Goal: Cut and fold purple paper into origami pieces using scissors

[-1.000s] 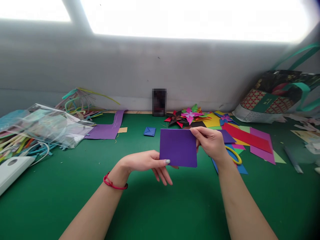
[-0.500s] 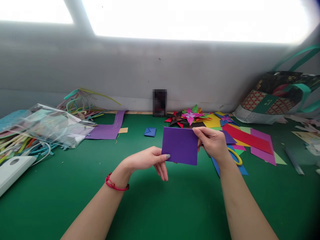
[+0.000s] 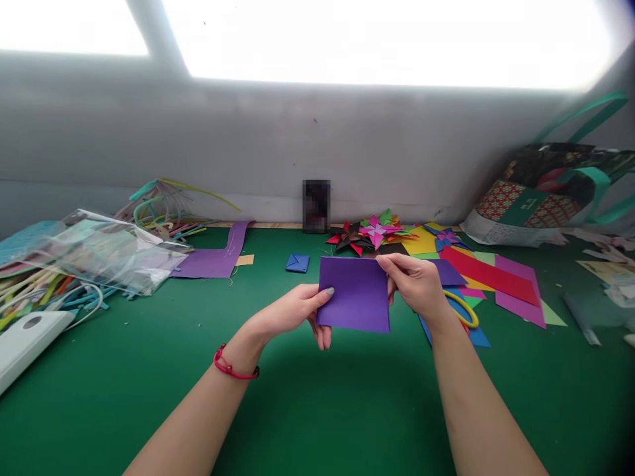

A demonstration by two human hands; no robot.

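Observation:
A square of purple paper (image 3: 353, 296) is held up above the green table, its flat face toward me. My left hand (image 3: 311, 309) pinches its left edge, thumb in front and fingers behind and below. At the upper right corner, my right hand (image 3: 414, 281) grips the sheet between thumb and fingers. A doubled edge shows at the lower right, so the sheet may be folded or layered. Beyond it on the table lies a small folded blue paper envelope (image 3: 297, 263).
Folded paper flowers (image 3: 377, 231), coloured sheets (image 3: 516, 281) and yellow-handled scissors (image 3: 469, 311) lie at the right. A patterned bag (image 3: 528, 201) stands behind them. Clear plastic bags (image 3: 133, 251), purple scrap (image 3: 206, 263) and a white device (image 3: 32, 340) are at left. A dark pixelated object (image 3: 316, 206) leans on the wall.
The left thumb has slid up the paper's left edge, and the left fingers have risen slightly. Both hands still hold the sheet, which sits marginally lower and further left.

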